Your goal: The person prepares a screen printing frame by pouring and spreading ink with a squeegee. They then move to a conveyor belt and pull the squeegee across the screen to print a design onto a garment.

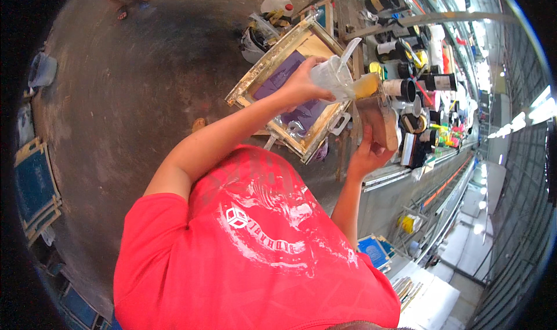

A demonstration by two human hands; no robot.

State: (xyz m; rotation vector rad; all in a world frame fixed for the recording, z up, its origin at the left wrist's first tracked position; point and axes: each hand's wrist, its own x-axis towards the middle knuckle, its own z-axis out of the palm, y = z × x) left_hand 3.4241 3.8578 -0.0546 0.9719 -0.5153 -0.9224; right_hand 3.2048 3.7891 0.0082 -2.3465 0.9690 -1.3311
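My left hand (304, 85) is wrapped round a clear plastic tub (335, 78), which is tilted to the right. A pale flat stick (350, 49) sticks out of the tub. My right hand (371, 155) grips a brown wooden block (378, 121) with its fingers and thumb. At the block's far end, close to the tub's mouth, is an amber-yellow piece (366, 86); I cannot tell whether it belongs to the block. Beyond and below my left hand stands a wood-framed printing screen (263, 69) with a purple panel (281, 75), partly hidden by the arm.
A crowded shelf of dark tubs (400, 89) and colourful containers runs along the right. A white jug (277, 1) and a white bucket (253, 44) stand beyond the screen. More framed screens (36, 179) lean at the far left, near a grey bucket (43, 70). Another person's feet (123, 11) show at top left.
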